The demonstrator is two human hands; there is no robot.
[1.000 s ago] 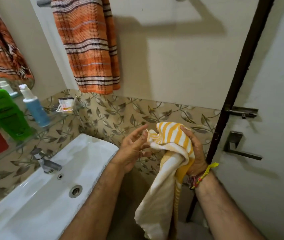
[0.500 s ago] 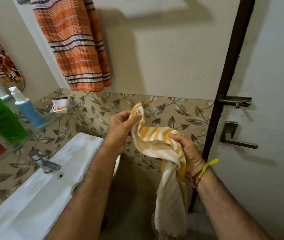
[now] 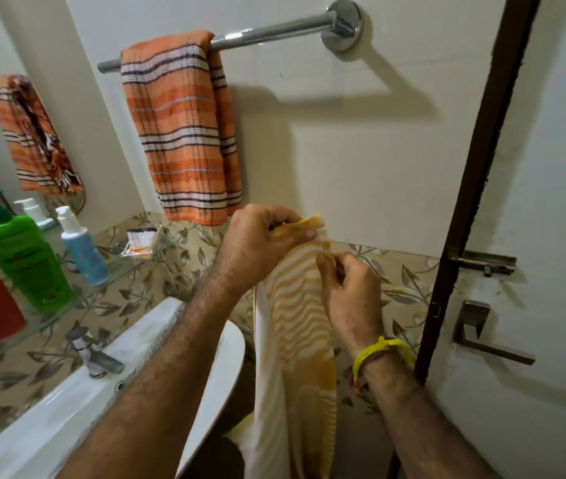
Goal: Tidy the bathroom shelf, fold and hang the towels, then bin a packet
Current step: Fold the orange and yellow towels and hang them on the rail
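Below the half-empty towel rail point(image 3: 274, 31), left hand point(image 3: 260, 236) and right hand point(image 3: 350, 288) pinch the limp yellow striped towel point(image 3: 295, 323) by its top edge; soft, light cloth, best held at corners.

Warm dim light, hard shadows on wall point(image 3: 361, 160), wide-angle edge warp.

Head-worn camera looks forward and down, close over the sink point(image 3: 67, 409), facing the wall.
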